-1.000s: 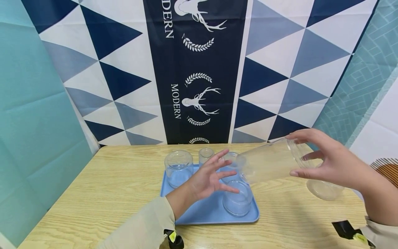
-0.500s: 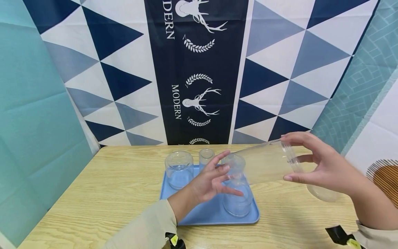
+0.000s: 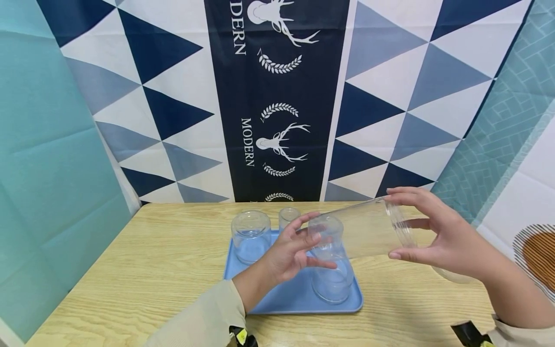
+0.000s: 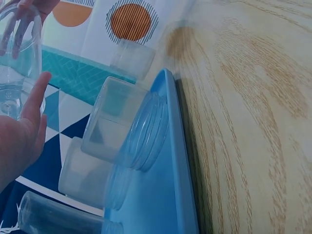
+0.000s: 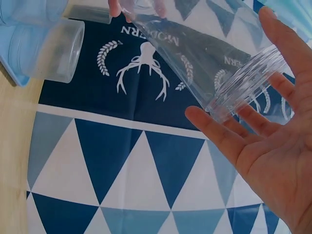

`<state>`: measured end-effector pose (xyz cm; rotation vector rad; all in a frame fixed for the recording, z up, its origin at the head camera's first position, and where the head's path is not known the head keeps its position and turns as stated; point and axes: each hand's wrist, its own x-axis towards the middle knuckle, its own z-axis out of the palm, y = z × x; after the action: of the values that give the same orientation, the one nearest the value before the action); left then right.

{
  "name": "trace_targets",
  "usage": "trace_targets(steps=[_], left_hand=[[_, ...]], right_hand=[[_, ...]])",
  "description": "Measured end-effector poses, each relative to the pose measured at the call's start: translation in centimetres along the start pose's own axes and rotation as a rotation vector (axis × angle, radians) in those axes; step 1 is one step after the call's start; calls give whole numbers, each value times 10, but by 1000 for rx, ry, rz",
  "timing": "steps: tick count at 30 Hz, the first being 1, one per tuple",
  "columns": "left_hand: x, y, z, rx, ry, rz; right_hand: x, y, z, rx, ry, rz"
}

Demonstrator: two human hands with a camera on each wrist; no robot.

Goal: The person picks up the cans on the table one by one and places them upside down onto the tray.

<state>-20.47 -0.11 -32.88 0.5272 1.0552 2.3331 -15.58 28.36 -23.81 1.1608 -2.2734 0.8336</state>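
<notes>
A tall clear jar (image 3: 366, 229) lies tilted in the air between my hands, above the right side of a blue tray (image 3: 282, 299). My left hand (image 3: 286, 255) holds its smooth, closed end, fingers spread round it. My right hand (image 3: 442, 236) grips the ridged rim end, thumb below and fingers above. In the left wrist view, the thumb side of my left hand (image 4: 22, 139) rests along the jar's base. The right wrist view has my right hand (image 5: 273, 151) round the ridged rim (image 5: 248, 80). Some left fingers are seen only through the plastic-like wall.
On the tray stand a wide clear jar (image 3: 250, 238) at back left, a narrow one (image 3: 289, 217) behind my left hand, and a wide one (image 3: 331, 284) at front right. Another clear container (image 3: 453, 275) stands on the wooden table (image 3: 130, 270) beneath my right hand. Patterned cloth (image 3: 277, 96) hangs behind.
My right hand has moved left with the jar, bringing its closed end into my left hand. My left fingers have gone from spread beside the jar to bent round its end.
</notes>
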Motion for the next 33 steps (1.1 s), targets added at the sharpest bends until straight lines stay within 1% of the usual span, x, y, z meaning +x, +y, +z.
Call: trace_targets(steps=[5, 8, 10, 11, 15, 18, 20, 22, 26, 27, 29, 30, 32, 33], left_hand=[[-1, 0, -2, -6, -8, 11], [-2, 1, -3, -11, -13, 20], [-3, 1, -4, -13, -18, 25], [-3, 1, -5, -15, -22, 28], [-5, 2, -7, -26, -37, 30], [-7, 4, -8, -34, -34, 30], [-9, 5, -10, -32, -32, 31], [-10, 6, -11, -28, -30, 34], [-14, 8, -15, -17, -41, 44], [-15, 9, -16, -14, -43, 47], [-17, 10, -18, -10, -40, 52], [-18, 11, -19, -5, -36, 55], [-20, 12, -21, 5, -23, 59], [-21, 13, -21, 12, -16, 60]], right_hand=[[0, -6, 0, -10, -1, 8], [-1, -10, 0, 8, 0, 54], [-1, -12, 0, 40, 7, 88], [-2, -12, 0, 67, 10, 108], [-4, -8, 1, 269, 54, 82], [-8, -5, 3, 387, 65, 92], [-10, -4, 4, 415, 63, 145], [-13, -3, 6, 442, 64, 169], [-15, 3, 10, 565, 84, 107], [-16, 4, 12, 581, 90, 95], [-18, 7, 14, 588, 98, 110], [-20, 8, 15, 572, 104, 139], [-23, 10, 18, 514, 121, 215], [-24, 11, 20, 460, 127, 265]])
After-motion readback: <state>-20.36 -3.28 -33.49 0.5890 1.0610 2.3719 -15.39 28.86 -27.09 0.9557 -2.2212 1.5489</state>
